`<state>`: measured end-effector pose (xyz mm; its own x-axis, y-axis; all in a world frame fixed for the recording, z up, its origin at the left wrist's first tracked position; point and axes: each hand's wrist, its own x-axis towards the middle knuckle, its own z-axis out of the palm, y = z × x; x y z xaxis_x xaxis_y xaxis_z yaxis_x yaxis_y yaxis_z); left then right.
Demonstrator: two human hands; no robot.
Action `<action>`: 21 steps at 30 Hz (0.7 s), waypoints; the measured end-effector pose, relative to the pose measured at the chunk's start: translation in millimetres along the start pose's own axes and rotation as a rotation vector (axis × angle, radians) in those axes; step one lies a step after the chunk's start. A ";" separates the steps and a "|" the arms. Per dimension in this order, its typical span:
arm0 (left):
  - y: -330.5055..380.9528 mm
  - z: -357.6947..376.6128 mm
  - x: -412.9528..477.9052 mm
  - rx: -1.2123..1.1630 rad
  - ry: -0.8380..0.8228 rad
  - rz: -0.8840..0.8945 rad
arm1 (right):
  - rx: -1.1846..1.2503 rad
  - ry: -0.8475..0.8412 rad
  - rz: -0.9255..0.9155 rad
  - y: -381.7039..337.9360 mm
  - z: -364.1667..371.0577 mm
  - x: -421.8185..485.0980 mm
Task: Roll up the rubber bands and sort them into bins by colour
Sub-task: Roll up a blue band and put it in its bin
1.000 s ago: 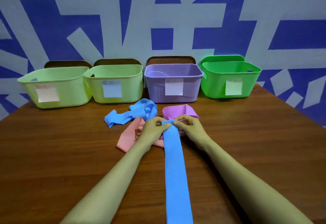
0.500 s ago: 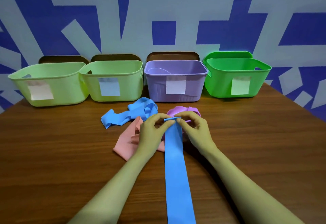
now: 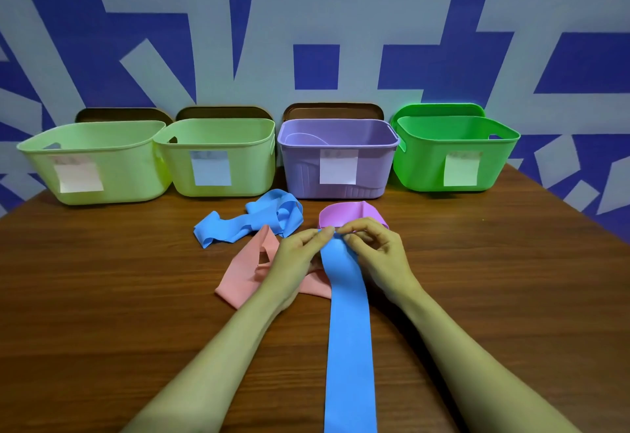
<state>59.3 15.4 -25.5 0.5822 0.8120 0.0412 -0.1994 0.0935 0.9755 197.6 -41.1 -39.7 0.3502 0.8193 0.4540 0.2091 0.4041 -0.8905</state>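
Head view, and we see the wooden counter (image 3: 102, 296) with four bins along its far edge: left pale green bin (image 3: 136, 173), second pale green bin (image 3: 249, 166), purple bin (image 3: 375, 166), green bin (image 3: 422, 159). The long blue band (image 3: 349, 347) lies flat, running towards us. The left grip (image 3: 296, 262) and right grip (image 3: 381, 258) both pinch its far end. The pink band (image 3: 242, 282) lies under the left grip, with the crumpled blue band (image 3: 259, 219) and purple band (image 3: 351, 212) beyond.

a brown wooden table (image 3: 102, 313) fills the lower part of the view, and its grain runs from left to right. behind its far edge stands a wall (image 3: 341, 6) painted with big pale grey shapes on deep blue. along that far edge three dark brown panels (image 3: 334, 110) with rounded top corners stand upright, side by side, near the wall.
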 end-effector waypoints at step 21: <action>-1.0 2.5 -2.3 0.156 0.094 0.059 | 0.144 0.016 0.246 -14.2 -5.6 -0.8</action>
<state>60.1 12.0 -26.0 0.4952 0.8645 0.0860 -0.1018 -0.0406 0.9940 199.5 -49.7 -27.2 0.3893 0.8936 0.2236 -0.0157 0.2491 -0.9683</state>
